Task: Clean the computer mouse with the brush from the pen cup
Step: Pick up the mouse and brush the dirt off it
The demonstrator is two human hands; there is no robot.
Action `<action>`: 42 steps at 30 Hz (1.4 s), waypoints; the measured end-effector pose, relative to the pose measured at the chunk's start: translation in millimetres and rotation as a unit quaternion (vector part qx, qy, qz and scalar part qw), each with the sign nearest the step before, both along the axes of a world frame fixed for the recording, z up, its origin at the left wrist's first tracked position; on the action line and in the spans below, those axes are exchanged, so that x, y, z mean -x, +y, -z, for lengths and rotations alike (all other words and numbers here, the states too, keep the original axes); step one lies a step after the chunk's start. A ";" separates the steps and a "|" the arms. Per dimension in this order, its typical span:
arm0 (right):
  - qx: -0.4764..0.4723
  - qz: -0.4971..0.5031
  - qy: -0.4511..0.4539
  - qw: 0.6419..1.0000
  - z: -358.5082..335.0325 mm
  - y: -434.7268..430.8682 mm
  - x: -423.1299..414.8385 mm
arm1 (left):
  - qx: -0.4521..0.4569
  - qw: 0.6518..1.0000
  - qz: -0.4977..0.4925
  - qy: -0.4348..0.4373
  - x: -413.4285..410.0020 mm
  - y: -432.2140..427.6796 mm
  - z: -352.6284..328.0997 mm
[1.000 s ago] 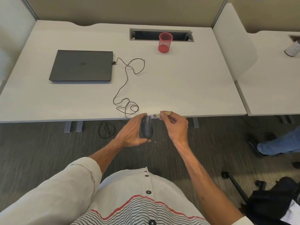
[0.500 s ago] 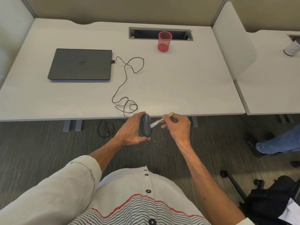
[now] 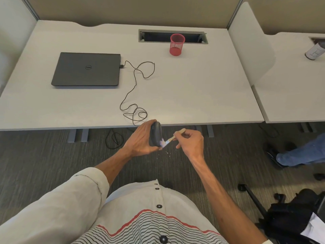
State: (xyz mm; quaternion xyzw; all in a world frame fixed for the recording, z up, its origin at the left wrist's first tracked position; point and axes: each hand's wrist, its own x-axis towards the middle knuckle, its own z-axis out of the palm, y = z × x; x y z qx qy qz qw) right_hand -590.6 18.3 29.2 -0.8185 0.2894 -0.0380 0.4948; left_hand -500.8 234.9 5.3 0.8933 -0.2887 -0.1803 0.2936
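Mouse (image 3: 155,135) is off the desk (image 3: 193,88), gripped on edge in your left hand (image 3: 140,140). Right hand (image 3: 190,140) pinches the brush (image 3: 171,138), bristles touching the mouse's lower end. Brushing looks mid-way; pen cup (image 3: 177,44) sits empty, so the brush's return is left.

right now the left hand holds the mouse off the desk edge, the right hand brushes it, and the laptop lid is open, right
Not quite: the laptop is closed, lid flat on the desk, as the head view shows. The rest stands: the left hand holds the mouse off the desk edge, and the right hand works the brush against it.
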 end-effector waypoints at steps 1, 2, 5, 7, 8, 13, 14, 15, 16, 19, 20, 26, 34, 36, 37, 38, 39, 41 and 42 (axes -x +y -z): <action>0.004 -0.002 0.006 1.000 2.4 -1.6 3.6 | -0.001 1.000 -0.001 0.000 1.3 -0.4 -0.1; 0.007 -0.006 0.010 1.000 4.6 -3.0 6.8 | -0.002 1.000 -0.004 -0.001 2.1 -0.5 -0.3; -0.002 0.001 0.005 1.000 6.2 -6.7 13.2 | -0.009 1.000 -0.007 0.000 1.9 0.1 -0.4; -0.029 0.017 -0.026 0.999 4.0 -9.7 13.6 | -0.016 1.000 -0.003 0.002 1.9 0.6 -1.0; -0.051 0.021 -0.047 0.997 2.6 -10.6 13.2 | -0.018 1.000 -0.001 0.003 1.7 1.1 -0.9; -0.112 -0.016 -0.086 0.990 5.0 -7.8 12.5 | -0.021 1.000 -0.001 -0.001 1.7 1.5 -1.7; -0.106 -0.018 -0.080 0.991 7.9 -7.6 13.7 | -0.020 1.000 -0.001 -0.002 1.8 1.1 -2.2; -0.092 -0.020 -0.073 0.993 11.1 -8.2 16.0 | -0.018 1.000 -0.004 -0.005 1.8 0.5 -3.0; -0.071 -0.023 -0.066 0.995 14.5 -9.7 18.8 | -0.015 1.000 -0.009 -0.008 1.7 0.0 -3.9; -0.013 -0.025 -0.056 0.998 22.1 -17.4 28.3 | -0.010 1.000 -0.021 -0.010 0.8 -0.6 -5.4; -0.018 -0.021 -0.065 0.998 23.4 -20.0 30.5 | -0.013 1.000 -0.022 -0.010 0.4 -0.7 -5.5; -0.123 -0.067 -0.150 0.979 15.9 -22.8 25.2 | -0.026 1.000 -0.015 -0.003 1.9 -2.3 -3.6; -0.053 -0.187 -0.080 0.978 22.1 -28.8 20.1 | -0.034 0.999 -0.020 0.004 -2.1 -6.2 -6.3; -0.028 -0.185 -0.057 0.981 23.6 -35.7 21.5 | -0.031 0.999 -0.022 0.006 -3.2 -6.7 -6.2; -0.016 -0.185 -0.049 0.981 24.3 -38.8 21.3 | -0.028 0.999 -0.024 0.007 -3.2 -7.4 -6.2; -0.004 -0.187 -0.046 0.981 25.0 -42.0 20.7 | -0.026 0.999 -0.027 0.009 -3.1 -8.2 -6.5; 0.009 -0.190 -0.044 0.981 25.2 -45.4 19.7 | -0.023 0.999 -0.030 0.011 -3.0 -9.0 -6.9; 0.034 -0.192 -0.038 0.980 23.6 -52.2 16.9 | -0.016 0.999 -0.035 0.013 -3.2 -10.0 -7.0; 0.038 -0.190 -0.035 0.980 22.4 -55.1 15.3 | -0.015 0.999 -0.035 0.014 -3.6 -10.0 -6.9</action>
